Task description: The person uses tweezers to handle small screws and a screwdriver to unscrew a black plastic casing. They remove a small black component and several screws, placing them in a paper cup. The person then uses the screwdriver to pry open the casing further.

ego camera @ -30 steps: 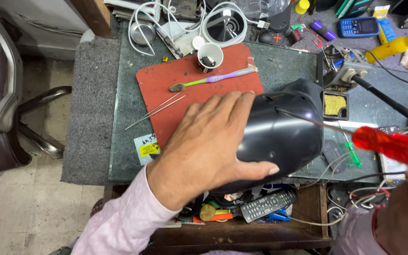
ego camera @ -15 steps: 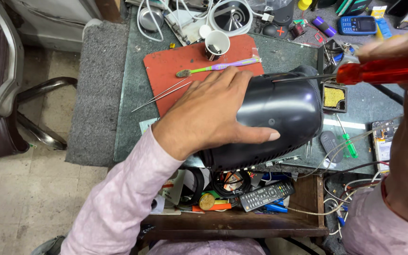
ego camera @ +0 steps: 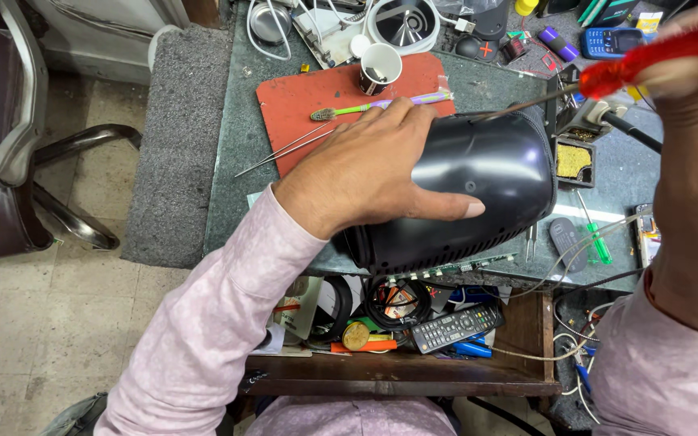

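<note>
- Lying on its side on the green bench (ego camera: 228,153), long axis left to right: black casing (ego camera: 478,194), glossy, rounded, vented along the lower edge.
- Pressing flat on its top, fingers spread: left hand (ego camera: 369,173).
- Gripping a red-handled screwdriver (ego camera: 656,52) above the casing's right end, shaft slanting down-left: right hand (ego camera: 688,77).

The black casing (ego camera: 478,194) is glossy smooth plastic; the screwdriver (ego camera: 656,56) has a translucent red plastic handle; the counter (ego camera: 236,161) looks like polished stone.

Left hand (ego camera: 369,173) on black casing (ego camera: 486,173)
</note>
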`<state>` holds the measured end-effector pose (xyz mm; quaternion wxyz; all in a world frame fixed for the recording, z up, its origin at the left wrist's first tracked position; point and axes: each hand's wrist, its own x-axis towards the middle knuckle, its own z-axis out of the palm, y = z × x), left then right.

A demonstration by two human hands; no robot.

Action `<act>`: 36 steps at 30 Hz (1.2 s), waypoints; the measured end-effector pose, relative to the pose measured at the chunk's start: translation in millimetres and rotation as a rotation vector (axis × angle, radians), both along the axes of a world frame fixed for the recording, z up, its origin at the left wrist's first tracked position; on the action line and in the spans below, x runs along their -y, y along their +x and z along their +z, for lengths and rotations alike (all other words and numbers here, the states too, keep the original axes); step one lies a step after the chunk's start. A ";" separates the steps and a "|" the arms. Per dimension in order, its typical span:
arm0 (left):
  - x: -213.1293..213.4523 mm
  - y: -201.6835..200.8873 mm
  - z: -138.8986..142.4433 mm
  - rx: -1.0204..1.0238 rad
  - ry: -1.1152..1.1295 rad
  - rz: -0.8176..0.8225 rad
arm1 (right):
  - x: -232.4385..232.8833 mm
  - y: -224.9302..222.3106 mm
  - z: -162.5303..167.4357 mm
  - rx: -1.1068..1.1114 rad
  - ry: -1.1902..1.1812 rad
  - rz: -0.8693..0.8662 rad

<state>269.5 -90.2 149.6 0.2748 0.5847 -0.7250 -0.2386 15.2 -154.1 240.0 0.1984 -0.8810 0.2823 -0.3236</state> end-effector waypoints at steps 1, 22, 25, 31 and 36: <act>1.4 1.3 1.3 -0.016 0.034 -0.006 | 1.1 4.0 3.0 -0.019 -0.010 -0.011; -24.3 -14.9 18.1 -0.108 0.019 0.185 | 18.0 42.4 30.7 0.079 0.038 0.116; -38.6 -15.0 17.1 -0.161 0.167 0.182 | 11.7 49.7 42.4 0.054 0.057 0.211; -79.9 -28.9 -0.5 -0.448 0.057 0.141 | -2.3 61.8 59.7 -0.085 -0.042 0.445; -100.8 -61.6 -19.7 -0.662 -0.004 0.214 | -26.1 61.0 69.7 -0.123 -0.090 0.454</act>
